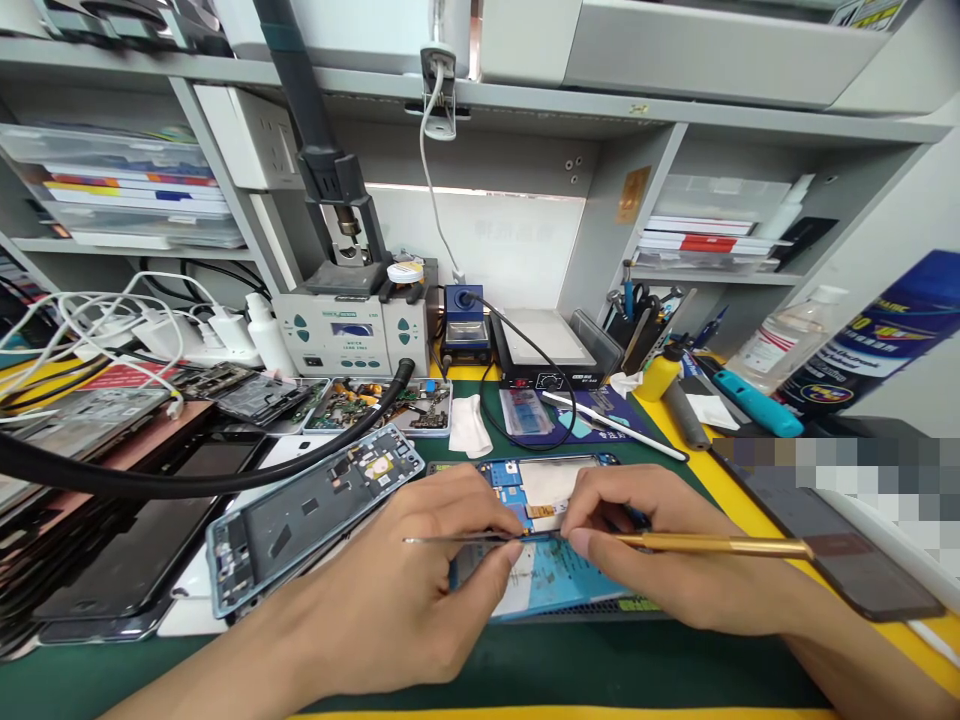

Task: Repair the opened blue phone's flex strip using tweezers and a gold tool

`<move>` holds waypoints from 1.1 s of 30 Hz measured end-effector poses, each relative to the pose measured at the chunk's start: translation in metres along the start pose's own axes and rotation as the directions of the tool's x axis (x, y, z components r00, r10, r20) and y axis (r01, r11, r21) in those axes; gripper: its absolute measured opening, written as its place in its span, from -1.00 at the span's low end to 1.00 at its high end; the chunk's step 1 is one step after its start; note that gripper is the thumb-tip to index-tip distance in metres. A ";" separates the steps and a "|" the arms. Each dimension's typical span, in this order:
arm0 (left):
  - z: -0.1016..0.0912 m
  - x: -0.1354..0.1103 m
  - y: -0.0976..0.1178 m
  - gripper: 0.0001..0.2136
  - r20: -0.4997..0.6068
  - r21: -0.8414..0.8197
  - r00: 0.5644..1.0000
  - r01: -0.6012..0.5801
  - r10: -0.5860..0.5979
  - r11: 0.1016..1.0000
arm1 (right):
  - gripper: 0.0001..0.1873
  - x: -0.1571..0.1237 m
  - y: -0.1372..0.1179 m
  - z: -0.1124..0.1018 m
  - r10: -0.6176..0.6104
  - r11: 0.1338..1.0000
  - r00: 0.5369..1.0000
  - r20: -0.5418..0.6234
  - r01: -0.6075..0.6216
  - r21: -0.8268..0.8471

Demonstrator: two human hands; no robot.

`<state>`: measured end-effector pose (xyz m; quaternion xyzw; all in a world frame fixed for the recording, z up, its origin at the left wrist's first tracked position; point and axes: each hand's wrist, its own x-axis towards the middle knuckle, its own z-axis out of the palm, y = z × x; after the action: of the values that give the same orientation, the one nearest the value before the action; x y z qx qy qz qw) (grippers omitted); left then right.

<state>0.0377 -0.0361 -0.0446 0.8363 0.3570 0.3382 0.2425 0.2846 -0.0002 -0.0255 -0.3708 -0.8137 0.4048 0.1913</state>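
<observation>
An opened phone (511, 482) with a blue board and a silver battery area lies in the middle, its near edge raised over a light blue sheet (555, 585). My left hand (427, 560) is closed, thumb and forefinger pinching the phone's near left edge. My right hand (660, 540) is closed at the near right edge, with a slim gold-handled tool (712, 544) running through it. A thin metal blade (442, 540) sticks out left across my left fingers; whether it belongs to the gold tool, I cannot tell. An orange flex cable (541, 511) shows between the hands.
A blue phone frame (315, 515) and stacked phone screens (150, 530) lie left. A black hose (225, 484) arches from a hot air station (352, 335). Behind are a soldering station (466, 325) and heating plate (547, 345); a dark phone (825, 540) lies right.
</observation>
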 end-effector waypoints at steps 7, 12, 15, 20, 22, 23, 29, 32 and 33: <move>0.001 0.001 -0.001 -0.86 0.012 0.017 1.000 0.000 -0.001 1.000 | -0.84 0.001 -0.002 0.000 0.010 1.000 1.000 0.000 -0.010 0.006; 0.002 -0.001 -0.001 -0.86 0.014 0.023 1.000 0.003 -0.003 1.000 | -0.88 0.001 -0.002 -0.001 0.014 1.000 1.000 0.003 -0.014 0.009; 0.001 0.000 -0.002 -0.86 0.021 0.022 1.000 0.003 -0.003 1.000 | -0.88 0.001 -0.002 -0.002 0.020 1.000 1.000 0.002 -0.020 -0.007; 0.000 0.000 -0.001 -0.86 0.018 0.030 1.000 -0.020 0.019 0.999 | -0.87 0.001 -0.003 -0.002 0.018 1.000 1.000 -0.003 -0.018 -0.020; 0.000 0.000 -0.001 -0.86 0.013 0.041 1.000 -0.026 0.026 0.999 | -0.88 0.000 -0.002 -0.002 0.019 1.000 1.000 0.003 -0.019 -0.017; 0.000 -0.001 -0.001 -0.86 0.009 0.050 1.000 -0.026 0.026 0.998 | -0.88 0.000 -0.001 -0.002 0.019 1.000 1.000 0.005 -0.019 -0.014; 0.000 -0.001 -0.001 -0.87 -0.014 0.109 0.999 -0.037 0.038 0.993 | -0.88 0.000 0.000 -0.002 0.020 1.000 1.000 0.006 -0.019 -0.006; 0.000 -0.002 -0.001 -0.87 -0.023 0.121 0.998 -0.050 0.053 0.991 | -0.88 -0.001 -0.001 -0.002 0.023 1.000 1.000 0.008 -0.023 -0.002; 0.000 -0.003 -0.001 -0.87 -0.026 0.122 0.998 -0.053 0.056 0.991 | -0.88 -0.001 -0.001 -0.002 0.022 1.000 1.000 0.009 -0.022 0.000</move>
<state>0.0359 -0.0375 -0.0465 0.8537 0.3575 0.3348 0.1767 0.2864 -0.0005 -0.0237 -0.3780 -0.8104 0.4085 0.1831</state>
